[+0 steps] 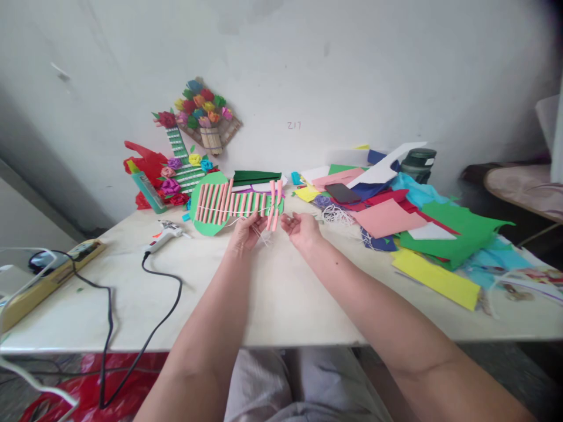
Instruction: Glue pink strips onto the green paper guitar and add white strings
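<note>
one guitar-shaped green card [235, 204], faced with pink paper rolls [214, 203], long axis laid left to right; its neck is pinched by the nearer left hand [250, 231], its body extended leftward; its tip is pointed at the right hand [303, 230], fingers curled, whether anything is gripped cannot be told; below, a cream tabletop [211, 293]; behind, a grey-white wall [352, 70]

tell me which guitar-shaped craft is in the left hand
The green craft with pink rolls, its narrow end in the left hand; the other craft has white strips and paper flowers.
</note>
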The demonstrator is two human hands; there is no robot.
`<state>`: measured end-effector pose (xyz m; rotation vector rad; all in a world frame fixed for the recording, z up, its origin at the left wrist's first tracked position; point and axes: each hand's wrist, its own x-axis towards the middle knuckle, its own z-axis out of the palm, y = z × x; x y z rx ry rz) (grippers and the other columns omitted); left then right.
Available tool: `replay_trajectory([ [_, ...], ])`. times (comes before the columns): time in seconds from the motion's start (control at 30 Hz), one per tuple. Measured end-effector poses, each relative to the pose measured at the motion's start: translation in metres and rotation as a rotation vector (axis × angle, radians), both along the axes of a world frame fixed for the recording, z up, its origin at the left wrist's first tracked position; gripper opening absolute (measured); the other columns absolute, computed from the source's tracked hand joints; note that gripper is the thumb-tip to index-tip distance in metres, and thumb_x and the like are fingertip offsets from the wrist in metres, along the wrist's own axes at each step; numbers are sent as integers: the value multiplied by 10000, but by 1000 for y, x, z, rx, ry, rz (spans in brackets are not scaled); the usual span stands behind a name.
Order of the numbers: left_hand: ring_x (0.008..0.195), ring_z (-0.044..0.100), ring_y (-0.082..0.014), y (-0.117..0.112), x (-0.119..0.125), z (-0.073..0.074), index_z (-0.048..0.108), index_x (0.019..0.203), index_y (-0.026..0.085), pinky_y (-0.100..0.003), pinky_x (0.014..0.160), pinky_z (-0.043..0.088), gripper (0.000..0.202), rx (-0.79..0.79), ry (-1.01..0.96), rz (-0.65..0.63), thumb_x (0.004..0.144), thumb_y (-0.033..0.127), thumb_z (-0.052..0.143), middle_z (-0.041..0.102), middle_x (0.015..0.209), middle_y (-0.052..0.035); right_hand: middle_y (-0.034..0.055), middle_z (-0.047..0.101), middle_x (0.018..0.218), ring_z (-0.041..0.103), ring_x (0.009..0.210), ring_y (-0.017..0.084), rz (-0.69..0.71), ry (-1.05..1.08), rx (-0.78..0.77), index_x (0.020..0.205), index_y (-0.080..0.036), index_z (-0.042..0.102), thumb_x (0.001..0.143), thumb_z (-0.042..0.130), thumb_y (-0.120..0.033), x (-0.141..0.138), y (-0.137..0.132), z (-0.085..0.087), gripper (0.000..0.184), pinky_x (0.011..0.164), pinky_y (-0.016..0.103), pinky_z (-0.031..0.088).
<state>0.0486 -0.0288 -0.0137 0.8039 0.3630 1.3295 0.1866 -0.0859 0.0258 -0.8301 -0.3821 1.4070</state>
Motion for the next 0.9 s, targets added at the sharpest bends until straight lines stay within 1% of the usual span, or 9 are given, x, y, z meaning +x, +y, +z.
replay_trajectory([
  [0.07,629,615,-106,-1,0,0,589,689,109,-237,687,518,79,13,-17,4,648,107,657,623,636,-15,26,564,519,544,438,100,12,54,-51,734,-173,375,737,311,-37,-7,-2,-3,151,429,205,473],
  [0.13,616,605,-93,-2,0,1,579,673,110,-227,687,512,83,12,-19,7,645,100,656,611,621,-7,6,535,482,499,388,95,22,31,-81,741,-174,383,724,315,-50,-11,-3,-6,143,382,196,429],
  [0.2,609,599,-85,-3,-1,2,573,664,108,-215,684,509,87,0,-1,7,641,94,656,602,612,0,-47,441,407,372,300,65,30,-40,-88,733,-176,393,707,336,-64,-9,-1,-8,129,300,155,294],
  [0.27,607,602,-86,-3,-1,2,577,672,109,-209,677,510,87,-7,25,6,642,99,658,600,609,3,-99,298,356,195,259,34,65,-118,-63,716,-174,411,689,366,-77,-1,2,-7,110,274,142,123],
  [0.37,591,606,-93,-3,-1,2,588,684,110,-204,637,516,94,15,51,-21,634,108,667,616,621,-7,-122,201,360,97,286,17,247,-221,17,679,-166,443,642,429,-78,16,5,-3,96,297,145,44],
  [0.47,564,603,-100,-3,-1,1,598,697,107,-206,591,520,120,41,79,-64,617,126,685,624,624,-17,-122,215,381,110,309,5,506,-325,88,641,-161,452,591,495,-66,31,7,-2,116,312,132,36],
  [0.53,551,602,-107,-4,-1,0,597,694,105,-213,577,522,136,48,109,-82,604,131,695,617,603,-12,-118,253,394,141,314,2,595,-386,113,643,-159,462,574,550,-75,36,8,-4,140,315,129,40],
  [0.7,537,607,-119,-5,1,1,590,689,100,-227,578,523,146,47,197,-107,605,144,701,616,585,-17,-105,324,397,190,308,-1,535,-462,103,599,-159,436,542,602,-69,41,14,-15,197,308,130,56],
  [0.9,537,601,-111,-3,1,-1,580,644,106,-217,575,517,175,41,169,-72,567,153,730,603,566,-6,-68,403,415,172,296,-7,457,-446,100,588,-146,444,611,574,-112,51,22,-19,136,299,132,59],
])
